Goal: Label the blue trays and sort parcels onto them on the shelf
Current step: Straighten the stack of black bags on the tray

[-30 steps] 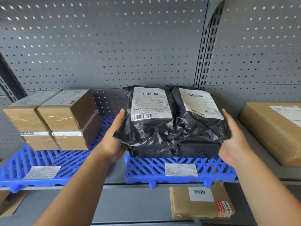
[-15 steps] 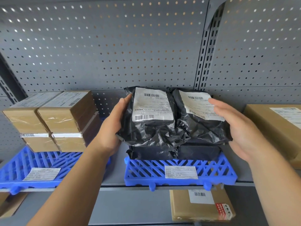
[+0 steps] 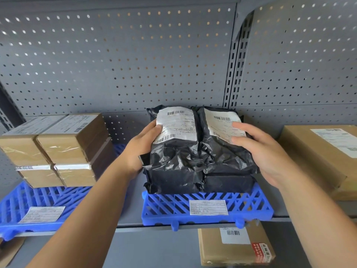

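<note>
Black plastic parcels with white labels are stacked two high on the middle blue tray, which carries a paper label. My left hand presses along the left side of the upper left black parcel, thumb tip on its label. Over the upper right black parcel lies my right hand, its straight fingers resting on that label. Several taped brown boxes stand stacked on the left blue tray, which is also labelled.
A large flat cardboard box lies on the shelf to the right of the middle tray. Another labelled cardboard parcel sits on the shelf below. Grey pegboard backs the shelf, with a slotted upright.
Both hands moved up from the sides of the black stack. The left thumb now reaches the left parcel's label, and the right hand has come over the top of the right parcel.
</note>
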`<action>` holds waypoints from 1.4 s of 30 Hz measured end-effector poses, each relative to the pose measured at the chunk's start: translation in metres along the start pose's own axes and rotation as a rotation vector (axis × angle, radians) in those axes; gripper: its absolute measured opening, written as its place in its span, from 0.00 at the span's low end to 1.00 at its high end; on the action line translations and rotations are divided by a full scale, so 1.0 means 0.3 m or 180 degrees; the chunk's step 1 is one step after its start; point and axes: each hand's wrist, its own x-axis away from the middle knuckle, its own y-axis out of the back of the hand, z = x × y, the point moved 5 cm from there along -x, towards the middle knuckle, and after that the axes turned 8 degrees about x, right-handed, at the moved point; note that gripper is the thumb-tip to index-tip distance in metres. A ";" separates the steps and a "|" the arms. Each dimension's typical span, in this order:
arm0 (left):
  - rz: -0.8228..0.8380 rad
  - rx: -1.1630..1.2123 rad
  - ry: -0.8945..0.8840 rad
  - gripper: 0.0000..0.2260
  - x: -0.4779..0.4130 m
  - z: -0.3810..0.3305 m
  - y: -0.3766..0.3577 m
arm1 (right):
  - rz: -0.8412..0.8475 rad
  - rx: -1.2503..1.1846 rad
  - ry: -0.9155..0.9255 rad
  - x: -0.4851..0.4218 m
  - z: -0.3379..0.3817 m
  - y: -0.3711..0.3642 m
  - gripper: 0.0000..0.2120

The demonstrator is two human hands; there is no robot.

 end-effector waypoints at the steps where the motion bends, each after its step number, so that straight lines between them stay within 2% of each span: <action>1: -0.0043 0.0060 -0.0057 0.23 0.002 0.007 0.009 | 0.0023 -0.0069 0.0003 0.008 0.002 -0.001 0.26; 4: -0.0064 0.0145 -0.0313 0.16 0.038 0.030 0.030 | 0.0010 -0.0529 0.0071 0.036 -0.004 -0.003 0.19; 6: -0.0088 0.0630 -0.0236 0.22 0.074 0.067 0.045 | -0.0113 -0.1007 0.0039 0.055 -0.033 0.004 0.19; 8: -0.0119 0.0903 -0.0196 0.30 0.110 0.103 0.058 | -0.0152 -0.1453 -0.0045 0.080 -0.070 -0.001 0.26; 10: 0.0051 0.0652 -0.0289 0.30 0.149 0.137 0.062 | -0.0104 -0.1673 -0.0061 0.105 -0.109 -0.008 0.36; 12: 0.0075 -0.0121 -0.0225 0.23 0.191 0.175 0.065 | 0.0099 -0.1699 -0.0032 0.126 -0.141 -0.017 0.48; 13: -0.0109 -0.0502 -0.0178 0.16 0.208 0.196 0.086 | 0.0251 -0.1631 -0.0007 0.136 -0.150 -0.022 0.53; 15: -0.0315 -0.0913 -0.0155 0.09 0.231 0.222 0.112 | 0.0455 -0.1254 0.0030 0.141 -0.165 -0.033 0.57; 16: -0.0187 -0.0830 -0.0084 0.07 0.239 0.229 0.100 | 0.0472 -0.1027 0.0005 0.139 -0.171 -0.040 0.56; 19: -0.0183 -0.0623 0.0097 0.29 0.240 0.236 0.067 | 0.0334 -0.0668 -0.0084 0.128 -0.170 -0.059 0.48; 22: -0.0227 -0.0840 0.0053 0.33 0.234 0.218 0.039 | 0.0374 -0.0553 -0.0137 0.129 -0.167 -0.074 0.39; 33: 0.0016 -0.0995 0.0107 0.28 0.205 0.175 0.020 | 0.0464 -0.0197 -0.0036 0.129 -0.168 -0.059 0.35; 37: 0.0280 -0.1033 0.0520 0.24 0.205 0.211 0.012 | 0.0623 -0.0218 -0.0047 0.136 -0.174 -0.057 0.41; 40: -0.0247 -0.1679 0.0330 0.20 0.202 0.207 0.024 | 0.0609 -0.0183 -0.0098 0.133 -0.177 -0.052 0.42; 42: -0.0465 -0.1784 0.0223 0.18 0.202 0.207 0.021 | 0.0600 -0.0151 -0.0107 0.127 -0.177 -0.049 0.41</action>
